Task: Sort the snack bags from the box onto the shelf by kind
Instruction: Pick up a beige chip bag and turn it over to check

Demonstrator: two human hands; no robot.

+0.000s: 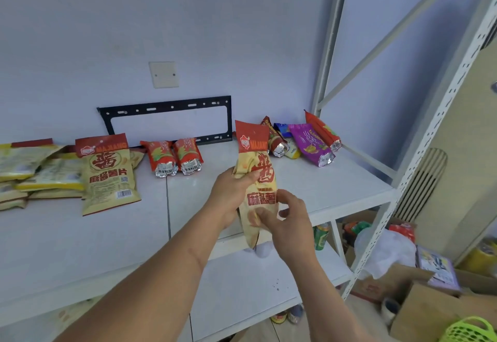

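The held chip bag (255,180) has "MAJIANG" on its red top, cut off by a fold, a large red "酱" below and "麻酱薯" lower down. The chip bag (109,175) lying on the shelf (336,185) reads "MAJIANG", "酱" and "麻酱薯片". The purple bag (312,141) carries script lettering too small to read surely.

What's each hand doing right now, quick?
Left hand: closed around the upper part of the chip bag, holding it over the shelf.
Right hand: fingers pinching the same bag's lower part.
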